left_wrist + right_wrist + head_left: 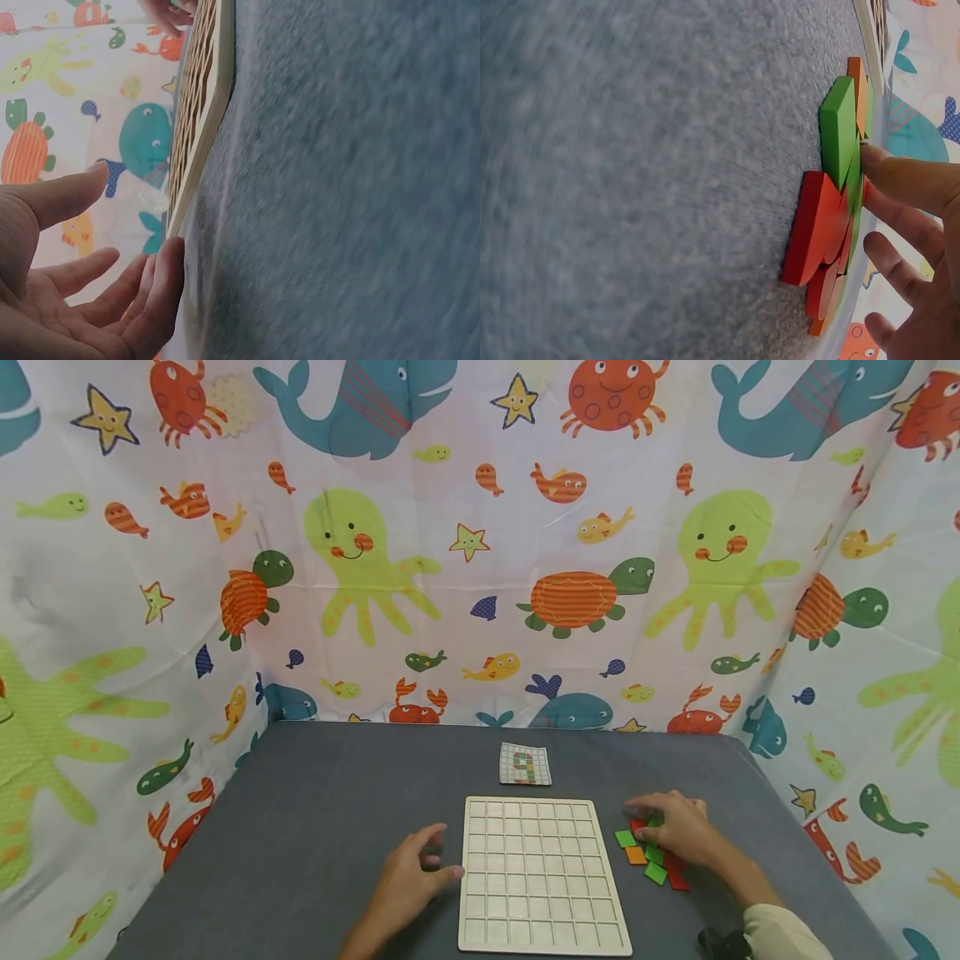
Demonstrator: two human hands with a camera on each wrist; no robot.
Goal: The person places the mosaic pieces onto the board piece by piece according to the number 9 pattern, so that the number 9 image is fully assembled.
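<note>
A cream wooden board with a grid of square cells (537,875) lies in the middle of the grey table. Just off its left edge is my left hand (408,878), fingers loosely bent and thumb apart from them, with nothing in its grasp; the board's side (201,154) is close by in the left wrist view. Right of the board is a loose pile of square tiles: green (655,872), orange (635,856) and red (678,877). My right hand (678,828) reaches over the pile's far side, thumb and index fingertips at the tiles, other fingers spread. It covers part of the pile.
A small card with a grid and a coloured square pattern (525,764) lies behind the board. Beyond the table's back edge hangs a curtain (465,652) printed with sea animals. A black object (723,943) shows near the right sleeve.
</note>
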